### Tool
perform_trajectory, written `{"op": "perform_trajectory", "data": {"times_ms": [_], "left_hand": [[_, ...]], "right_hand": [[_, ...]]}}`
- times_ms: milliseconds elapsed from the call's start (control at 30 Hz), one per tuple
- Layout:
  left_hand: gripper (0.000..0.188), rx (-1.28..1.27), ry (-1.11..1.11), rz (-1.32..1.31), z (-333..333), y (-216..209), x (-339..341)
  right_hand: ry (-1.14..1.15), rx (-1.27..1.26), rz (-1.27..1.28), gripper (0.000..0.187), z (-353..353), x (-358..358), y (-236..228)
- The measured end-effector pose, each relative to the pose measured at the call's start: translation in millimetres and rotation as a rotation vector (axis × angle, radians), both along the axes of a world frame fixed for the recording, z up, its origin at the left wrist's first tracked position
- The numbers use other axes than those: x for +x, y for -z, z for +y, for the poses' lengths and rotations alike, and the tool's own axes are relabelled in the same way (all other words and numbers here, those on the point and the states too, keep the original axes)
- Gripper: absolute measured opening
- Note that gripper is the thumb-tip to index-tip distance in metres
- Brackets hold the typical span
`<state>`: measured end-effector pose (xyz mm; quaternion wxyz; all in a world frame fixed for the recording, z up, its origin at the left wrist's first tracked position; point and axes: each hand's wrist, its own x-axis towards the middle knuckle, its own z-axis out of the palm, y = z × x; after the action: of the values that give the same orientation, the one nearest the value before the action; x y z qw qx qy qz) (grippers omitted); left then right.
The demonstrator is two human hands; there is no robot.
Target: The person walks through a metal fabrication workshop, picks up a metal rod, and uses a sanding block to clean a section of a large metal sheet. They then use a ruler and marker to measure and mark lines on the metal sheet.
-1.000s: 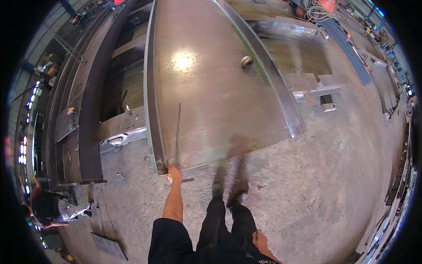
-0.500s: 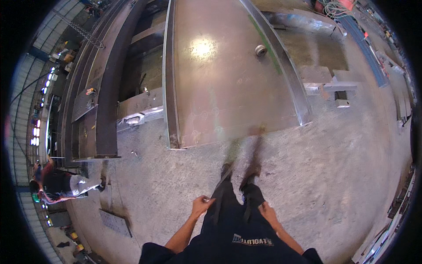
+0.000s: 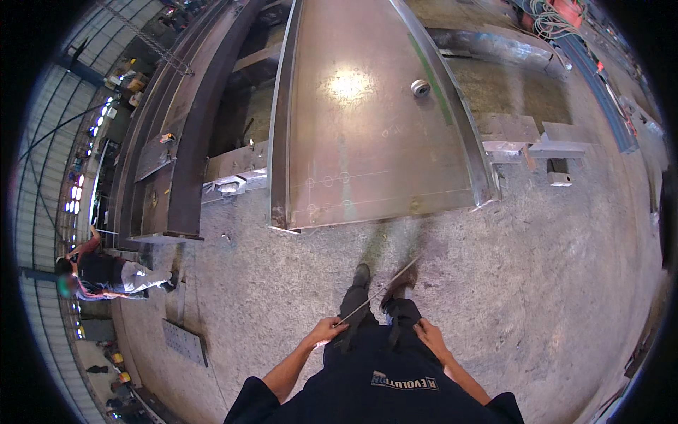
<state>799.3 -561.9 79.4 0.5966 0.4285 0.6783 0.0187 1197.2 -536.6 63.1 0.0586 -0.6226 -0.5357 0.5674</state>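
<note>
My left hand [image 3: 327,331] is closed round one end of a thin, light-coloured rod [image 3: 382,290] beside my left thigh. The rod slants forward and to the right, across my legs, its far tip above my right boot. At my right thigh hangs my right hand [image 3: 429,335], its fingers loosely extended and partly hidden, with nothing seen in them. Ahead of my feet lies a wide steel beam [image 3: 381,152] with raised flanges and chalk circles and lines on its web. A small round metallic piece [image 3: 420,87] sits on it near the green stripe.
More long steel beams [image 3: 187,152] lie to the left, with a chain above them. A co-worker [image 3: 106,274] stands at the far left near a perforated plate [image 3: 184,342]. Steel supports [image 3: 510,128], a short hollow block [image 3: 559,179] and blue beams [image 3: 600,92] are on the right.
The rod in my left hand has swung from lying along my left leg to a slant toward the right boot. My view has shifted slightly; both hands stay by my thighs.
</note>
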Motion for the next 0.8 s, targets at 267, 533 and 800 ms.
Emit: {"op": "perform_trajectory", "data": {"times_ms": [267,533,800], "left_hand": [[0.040,0.293,0.010,0.223,4,-134,34],[0.027,0.939,-0.241,0.465,96,-306,50],[0.027,1.007,-0.433,0.304,168,-264,46]], "right_hand": [[0.398,-0.215,0.384,0.029,-12,14,33],[0.858,0.199,0.560,0.027,132,40,-26],[0.999,0.013,1.453,0.039,248,12,-185]]}}
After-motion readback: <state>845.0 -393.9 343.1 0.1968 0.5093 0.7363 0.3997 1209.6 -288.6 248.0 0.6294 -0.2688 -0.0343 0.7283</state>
